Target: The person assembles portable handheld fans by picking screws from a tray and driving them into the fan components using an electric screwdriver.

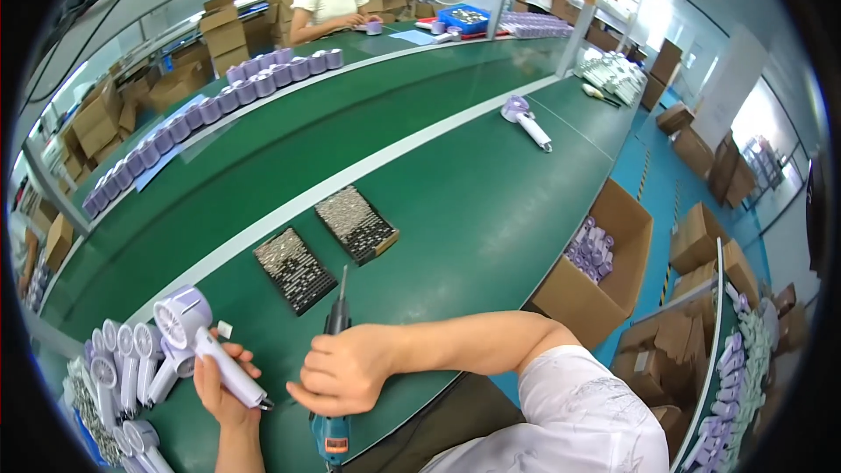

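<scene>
My left hand (226,381) is closed around the white handle of a lavender-and-white handheld blower (186,320), whose round ribbed grille is tilted up to the left. Beside it, my right hand (342,370) grips an electric screwdriver (333,429) with a teal body; its bit points away from me, apart from the blower. A small pale tab (225,329) shows by the blower's neck. Ahead lie two dark trays of small metal pieces, a left tray (294,271) and a right tray (356,223).
Several similar blowers (127,359) are grouped at the left; another blower (528,123) lies farther up the green table (455,210). Lavender cylinders (206,111) line the far side, where a person (333,0) works. An open carton (569,298) with lavender parts stands at the right.
</scene>
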### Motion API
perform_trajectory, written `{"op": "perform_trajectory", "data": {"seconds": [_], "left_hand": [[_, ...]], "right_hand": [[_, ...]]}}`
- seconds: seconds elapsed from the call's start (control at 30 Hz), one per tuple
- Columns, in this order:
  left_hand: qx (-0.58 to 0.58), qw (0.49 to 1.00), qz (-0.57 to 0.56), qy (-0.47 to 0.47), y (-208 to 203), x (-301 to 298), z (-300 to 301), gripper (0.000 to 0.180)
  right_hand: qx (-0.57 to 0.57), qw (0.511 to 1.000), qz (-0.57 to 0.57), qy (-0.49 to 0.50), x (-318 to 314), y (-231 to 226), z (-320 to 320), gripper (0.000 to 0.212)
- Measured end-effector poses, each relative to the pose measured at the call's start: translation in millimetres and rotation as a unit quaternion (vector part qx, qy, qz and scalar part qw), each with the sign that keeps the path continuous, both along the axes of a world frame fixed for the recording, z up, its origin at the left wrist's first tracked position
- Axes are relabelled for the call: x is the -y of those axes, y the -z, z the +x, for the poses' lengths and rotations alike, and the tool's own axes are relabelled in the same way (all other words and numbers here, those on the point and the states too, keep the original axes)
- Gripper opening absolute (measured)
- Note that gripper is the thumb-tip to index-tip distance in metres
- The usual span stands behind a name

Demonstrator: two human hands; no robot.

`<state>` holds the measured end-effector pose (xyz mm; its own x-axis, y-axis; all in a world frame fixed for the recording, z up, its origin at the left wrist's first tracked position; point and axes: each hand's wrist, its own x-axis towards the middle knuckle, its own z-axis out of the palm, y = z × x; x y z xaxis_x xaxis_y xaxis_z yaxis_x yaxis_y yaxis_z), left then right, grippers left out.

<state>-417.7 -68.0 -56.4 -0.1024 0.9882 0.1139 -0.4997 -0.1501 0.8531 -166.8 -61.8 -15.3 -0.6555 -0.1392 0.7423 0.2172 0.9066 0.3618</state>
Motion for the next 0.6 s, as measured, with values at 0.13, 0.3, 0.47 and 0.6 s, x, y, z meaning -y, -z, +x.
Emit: {"op": "perform_trajectory", "data": {"seconds": [0.13, 0.3, 0.47, 0.6], "left_hand": [[-0.001, 1.0, -0.002, -0.007, 3.7, -2.9, -2.3, 0.055], [-0.007, 1.0, -0.015, 0.025, 7.7, -6.3, -12.4, 0.051], [0.01, 0.996, -0.088, 0.013, 8.1, -0.4, -0.6, 0.061], [0.02, 0.994, -0.058, 0.09, 1.4, -4.2, 3.2, 0.064]], "right_hand": [[-0.021, 1.0, 0.014, 0.009, -0.6, 6.4, -2.4, 0.028], [-0.023, 1.0, 0.019, -0.008, -7.6, 12.6, -5.8, 0.03], [0.026, 0.999, -0.011, -0.034, -1.9, 8.0, -3.1, 0.033], [0.072, 0.997, -0.017, -0.011, 1.4, 2.0, 1.5, 0.025]]}}
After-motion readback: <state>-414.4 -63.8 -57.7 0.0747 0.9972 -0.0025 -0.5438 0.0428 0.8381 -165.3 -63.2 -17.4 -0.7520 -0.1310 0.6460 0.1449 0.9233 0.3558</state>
